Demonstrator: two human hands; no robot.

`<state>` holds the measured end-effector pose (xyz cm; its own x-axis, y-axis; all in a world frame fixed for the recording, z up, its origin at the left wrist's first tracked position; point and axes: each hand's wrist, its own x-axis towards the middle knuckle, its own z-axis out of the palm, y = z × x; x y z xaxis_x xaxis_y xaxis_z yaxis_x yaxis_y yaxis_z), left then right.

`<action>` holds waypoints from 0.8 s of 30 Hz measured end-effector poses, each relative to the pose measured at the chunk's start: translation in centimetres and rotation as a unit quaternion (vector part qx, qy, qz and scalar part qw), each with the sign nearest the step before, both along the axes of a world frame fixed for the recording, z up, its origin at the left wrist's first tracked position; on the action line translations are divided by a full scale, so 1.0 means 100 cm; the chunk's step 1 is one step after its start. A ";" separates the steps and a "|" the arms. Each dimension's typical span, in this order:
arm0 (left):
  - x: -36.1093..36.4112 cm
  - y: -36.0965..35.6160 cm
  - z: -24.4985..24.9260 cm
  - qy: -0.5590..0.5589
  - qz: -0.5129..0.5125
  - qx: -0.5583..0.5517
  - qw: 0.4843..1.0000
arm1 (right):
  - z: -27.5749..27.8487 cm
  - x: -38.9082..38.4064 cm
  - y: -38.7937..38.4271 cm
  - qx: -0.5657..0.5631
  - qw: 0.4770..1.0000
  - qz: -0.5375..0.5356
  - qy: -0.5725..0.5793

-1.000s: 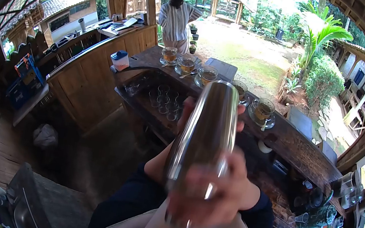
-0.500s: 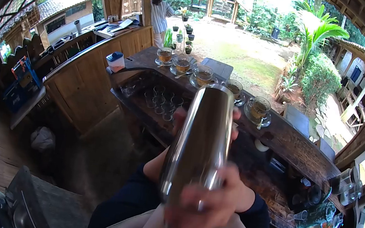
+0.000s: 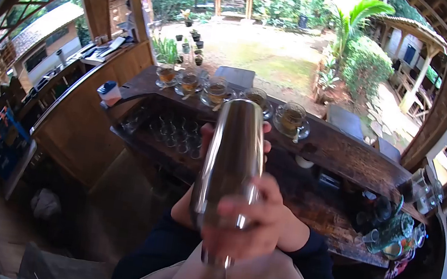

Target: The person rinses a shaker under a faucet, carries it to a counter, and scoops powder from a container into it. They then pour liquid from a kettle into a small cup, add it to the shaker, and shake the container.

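A shiny metal cocktail shaker [image 3: 234,158] is held up in front of my chest, tilted away from me, its wide end uppermost. My right hand [image 3: 251,223] is closed around its lower, narrower part, the fingers slightly blurred. Behind the shaker is my left hand [image 3: 206,137], mostly hidden; its fingers show along both upper sides, wrapped around the metal. Beyond it, several glass cups of amber drink on saucers, such as the nearest cup [image 3: 290,117], stand in a row along the raised dark wooden counter [image 3: 347,151].
Several upturned glasses [image 3: 173,132] sit on the lower counter level at left. A lidded white tub [image 3: 109,92] stands on the counter's left end. Glass jars and jugs [image 3: 396,235] crowd the right end. A wooden cabinet [image 3: 81,136] flanks the left side.
My view has turned right and tipped slightly down, so the counter and cups sit farther left. The shaker stays in both hands. The person by the cabinet is out of sight.
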<state>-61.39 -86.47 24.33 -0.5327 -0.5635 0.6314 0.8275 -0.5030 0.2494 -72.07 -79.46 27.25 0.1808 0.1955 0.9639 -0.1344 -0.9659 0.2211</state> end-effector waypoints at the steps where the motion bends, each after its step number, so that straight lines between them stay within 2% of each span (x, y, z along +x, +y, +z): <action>1: -0.009 0.008 0.010 0.059 -0.003 -0.066 0.996 | -0.001 -0.006 -0.003 0.014 1.000 -0.018 0.022; 2: -0.013 0.003 0.006 0.048 0.038 -0.096 0.993 | -0.001 -0.012 -0.007 0.026 0.998 -0.037 0.044; 3: -0.016 -0.005 0.003 0.049 0.025 -0.093 0.994 | -0.001 -0.018 -0.012 0.039 0.996 -0.056 0.064; 4: -0.020 -0.014 -0.001 0.044 -0.090 0.031 0.994 | -0.001 -0.023 -0.017 0.054 0.992 -0.075 0.083; 5: -0.023 -0.024 -0.012 0.036 -0.203 0.154 0.966 | -0.003 -0.026 -0.023 0.069 0.988 -0.094 0.101; 6: -0.045 -0.044 -0.054 0.238 -0.405 0.121 0.875 | -0.010 -0.023 -0.040 0.170 0.980 -0.101 0.002; 7: -0.090 -0.052 -0.085 0.252 0.061 0.273 0.927 | -0.018 -0.020 -0.053 0.265 0.953 -0.106 -0.099; 9: -0.049 -0.041 -0.037 -0.020 0.015 0.161 0.987 | -0.015 -0.029 -0.049 0.247 0.955 -0.113 -0.117; 10: -0.043 -0.036 -0.031 0.009 -0.061 0.163 0.985 | -0.011 -0.032 -0.048 0.226 0.959 -0.105 -0.132; 12: -0.029 -0.034 -0.004 -0.007 -0.125 0.153 0.980 | 0.008 -0.016 -0.010 0.126 0.982 -0.143 0.015; 13: -0.025 -0.036 0.001 -0.024 -0.172 0.148 0.974 | 0.008 -0.003 -0.004 0.023 0.991 -0.126 0.037; 14: -0.032 -0.037 -0.004 0.060 -0.167 0.044 0.983 | -0.001 0.016 0.002 -0.051 0.991 -0.126 -0.004; 15: -0.039 -0.039 -0.012 0.144 -0.156 -0.060 0.975 | -0.005 0.019 -0.005 -0.049 0.990 -0.132 0.003; 16: -0.032 -0.046 -0.021 0.129 -0.141 -0.083 0.978 | -0.012 0.021 -0.015 -0.047 0.991 -0.128 0.013; 17: -0.025 -0.047 -0.017 0.102 -0.112 -0.054 0.987 | -0.018 0.022 -0.026 -0.044 0.991 -0.125 0.023; 18: -0.015 -0.051 -0.020 0.069 -0.174 0.085 0.979 | -0.015 0.027 -0.034 -0.042 0.991 -0.123 0.031; 19: -0.007 -0.056 -0.023 0.033 -0.232 0.222 0.947 | -0.003 0.015 -0.038 0.055 0.981 -0.167 0.086; 20: -0.008 -0.061 -0.017 0.181 -0.507 0.160 0.827 | -0.008 0.013 -0.057 0.161 0.959 -0.217 0.085; 21: -0.012 -0.078 -0.036 0.182 -0.514 0.158 0.823 | -0.014 0.013 -0.078 0.275 0.931 -0.238 0.038; 22: -0.021 -0.101 -0.073 0.027 -0.281 0.241 0.929 | -0.023 0.017 -0.090 0.348 0.910 -0.221 -0.041; 23: -0.025 -0.114 -0.094 -0.133 -0.022 0.297 0.945 | -0.028 0.021 -0.097 0.415 0.879 -0.201 -0.122; 24: -0.017 -0.109 -0.094 -0.104 -0.065 0.281 0.952 | -0.024 0.026 -0.096 0.371 0.899 -0.221 -0.077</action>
<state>-63.09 -97.32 14.93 -0.7015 -0.7021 0.1222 0.7114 -0.7000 0.0626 -69.51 -89.09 24.84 -0.0631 -0.5694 0.8197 -0.5159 -0.6844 -0.5152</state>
